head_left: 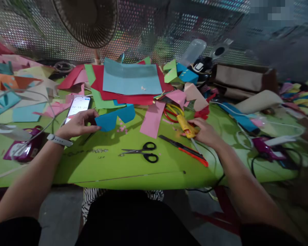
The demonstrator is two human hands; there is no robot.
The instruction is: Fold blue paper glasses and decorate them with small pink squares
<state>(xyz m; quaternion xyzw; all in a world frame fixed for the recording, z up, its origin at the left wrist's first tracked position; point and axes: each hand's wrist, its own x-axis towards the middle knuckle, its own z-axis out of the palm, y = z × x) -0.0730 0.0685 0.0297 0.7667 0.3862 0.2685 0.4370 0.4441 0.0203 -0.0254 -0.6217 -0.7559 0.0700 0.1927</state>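
Note:
My left hand [82, 123], a light watch on its wrist, pinches the left end of a cut and folded blue paper [107, 122] above the green table. My right hand [204, 132] has its fingers around a yellow glue gun [186, 127], with a pale glue stick [196, 146] at its near end. Between the hands lie black-handled scissors [141, 151], pointing left. Beside them, below my right hand, is a red and black utility knife [187, 150]. A pink paper strip [152, 120] lies left of the glue gun.
A stack of coloured sheets [132, 80] is at the back centre, below a fan [88, 20]. A phone [78, 108] lies behind my left hand. Purple boxes [25, 145] with white cables sit at both sides. Small pink scraps [122, 128] dot the green table [113, 174].

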